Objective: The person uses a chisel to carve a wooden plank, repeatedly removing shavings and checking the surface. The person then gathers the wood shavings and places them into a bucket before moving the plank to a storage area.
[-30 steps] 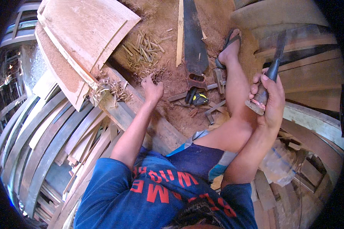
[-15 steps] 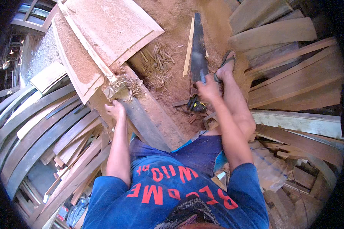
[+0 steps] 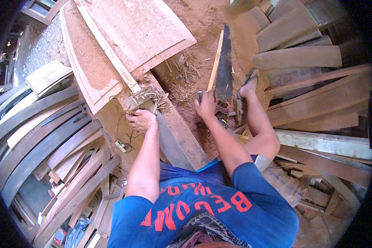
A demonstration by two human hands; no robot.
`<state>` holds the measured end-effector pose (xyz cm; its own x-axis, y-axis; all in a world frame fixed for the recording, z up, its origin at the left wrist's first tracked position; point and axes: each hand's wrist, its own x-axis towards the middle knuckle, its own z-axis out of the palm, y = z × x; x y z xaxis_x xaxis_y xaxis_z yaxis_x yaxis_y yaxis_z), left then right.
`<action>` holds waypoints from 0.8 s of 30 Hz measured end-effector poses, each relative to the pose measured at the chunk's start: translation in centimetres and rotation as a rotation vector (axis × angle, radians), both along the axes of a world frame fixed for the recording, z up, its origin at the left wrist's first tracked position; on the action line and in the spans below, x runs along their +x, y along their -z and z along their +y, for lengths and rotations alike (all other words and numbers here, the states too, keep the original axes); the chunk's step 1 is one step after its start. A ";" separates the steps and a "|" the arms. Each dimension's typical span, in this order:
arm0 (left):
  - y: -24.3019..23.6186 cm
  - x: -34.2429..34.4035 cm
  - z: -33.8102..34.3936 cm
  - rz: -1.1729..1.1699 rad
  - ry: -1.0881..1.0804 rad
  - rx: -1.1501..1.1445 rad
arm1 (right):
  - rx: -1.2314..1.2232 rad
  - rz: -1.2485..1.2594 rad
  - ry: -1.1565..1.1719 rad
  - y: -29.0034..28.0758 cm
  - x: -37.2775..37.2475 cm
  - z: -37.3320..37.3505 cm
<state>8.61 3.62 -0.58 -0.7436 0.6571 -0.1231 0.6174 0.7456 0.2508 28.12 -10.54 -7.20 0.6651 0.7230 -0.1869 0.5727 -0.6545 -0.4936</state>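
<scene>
The handsaw (image 3: 225,66) lay on reddish sawdust-covered ground, its broad dark blade tapering away from the person, handle end nearest the right hand (image 3: 205,108). That hand rested at the handle with fingers curled downward (whether they actually closed on the grip could not be told). A pale thin wooden strip (image 3: 215,62) lay just beside the blade. The left hand (image 3: 141,121) lay flat and spread on a thick squared timber beam (image 3: 182,140), gripping nothing, near a tuft of stringy wood shavings (image 3: 146,97). A sandalled foot (image 3: 248,84) sat just right of the saw. Beyond lay a curved dusty panel (image 3: 132,33), and long bowed planks (image 3: 37,136) were stacked to the left.
</scene>
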 end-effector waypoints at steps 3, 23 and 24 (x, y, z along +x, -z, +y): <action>-0.8 0.4 -0.1 0.005 0.033 0.014 | 0.080 0.042 0.003 1.4 2.6 5.6; 0.3 -0.2 0.3 0.034 0.046 -0.024 | 0.028 0.199 0.131 1.3 4.0 7.6; 0.1 -0.1 0.3 0.038 0.043 -0.031 | 0.048 0.169 0.109 1.8 4.3 8.0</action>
<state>8.51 3.96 -0.67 -0.7190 0.6852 -0.1165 0.6579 0.7250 0.2040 32.38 -2.54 -9.04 0.7020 0.6591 -0.2697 0.4060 -0.6815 -0.6089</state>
